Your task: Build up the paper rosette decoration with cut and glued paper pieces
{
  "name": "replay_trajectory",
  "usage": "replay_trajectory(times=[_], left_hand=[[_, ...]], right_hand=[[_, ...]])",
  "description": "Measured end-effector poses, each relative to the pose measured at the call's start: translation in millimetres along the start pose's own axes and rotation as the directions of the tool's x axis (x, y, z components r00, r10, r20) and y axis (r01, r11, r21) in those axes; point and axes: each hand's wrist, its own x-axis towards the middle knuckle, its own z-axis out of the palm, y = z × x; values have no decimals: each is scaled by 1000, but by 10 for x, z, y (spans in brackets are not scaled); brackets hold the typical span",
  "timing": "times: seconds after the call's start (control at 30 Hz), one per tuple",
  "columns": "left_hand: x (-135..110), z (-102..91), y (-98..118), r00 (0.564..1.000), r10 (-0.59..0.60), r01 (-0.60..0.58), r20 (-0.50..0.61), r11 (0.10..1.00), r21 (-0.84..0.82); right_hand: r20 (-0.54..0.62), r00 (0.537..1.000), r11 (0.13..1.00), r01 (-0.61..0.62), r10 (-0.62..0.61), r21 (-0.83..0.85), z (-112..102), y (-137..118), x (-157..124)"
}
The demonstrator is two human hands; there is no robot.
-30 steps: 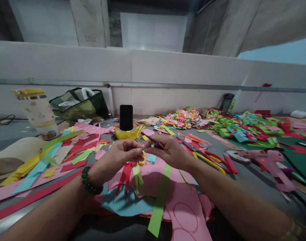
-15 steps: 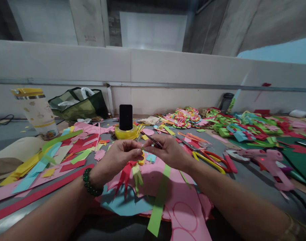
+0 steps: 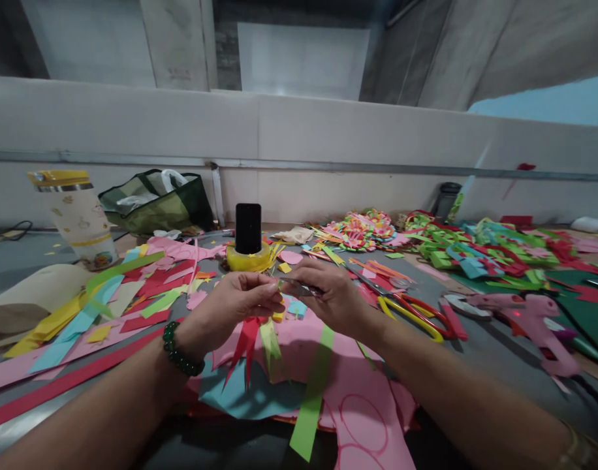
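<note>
My left hand [image 3: 233, 305] is closed in a pinch on a small bunch of paper strips [image 3: 257, 339], red and green, that hang down below the fingers. My right hand [image 3: 328, 294] is closed around a thin dark metal tool [image 3: 296, 285], small scissors or tweezers, whose tip points left toward the left fingertips. A long green paper strip [image 3: 311, 391] trails down from under the right hand. Both hands hover over a pink sheet [image 3: 358, 398] with drawn circles and a blue sheet [image 3: 235, 395].
A phone [image 3: 248, 228] stands in a yellow tape roll [image 3: 247, 260]. Coloured paper strips [image 3: 108, 294] lie left, near a patterned tumbler [image 3: 76, 215] and a green bag [image 3: 155, 202]. Red-and-yellow scissors [image 3: 411, 313], a pink glue gun [image 3: 529, 320] and finished paper flowers [image 3: 362, 232] are right.
The tool in my right hand has tilted flatter and slid left toward the left fingertips. The hands have drawn slightly closer; the view has shifted a little.
</note>
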Motion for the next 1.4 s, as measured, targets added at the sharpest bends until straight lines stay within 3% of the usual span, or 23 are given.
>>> replay_trajectory(times=[0.27, 0.47, 0.6, 0.8, 1.4], left_hand=[[-31, 38, 40, 998, 27, -16, -65, 987, 162], [-19, 21, 30, 995, 73, -62, -61, 985, 162], [-21, 22, 29, 991, 112, -95, -80, 978, 185], [-46, 48, 27, 984, 152, -123, -90, 954, 273], [-64, 84, 52, 976, 203, -163, -81, 925, 344]], right_hand=[[75, 996, 999, -42, 42, 7, 6, 36, -16], [81, 993, 995, -86, 82, 47, 10, 14, 8], [44, 977, 969, -213, 209, 127, 17, -24, 35], [91, 916, 892, -402, 392, 206, 31, -49, 43], [116, 869, 788, -486, 480, 379, 55, -65, 74]])
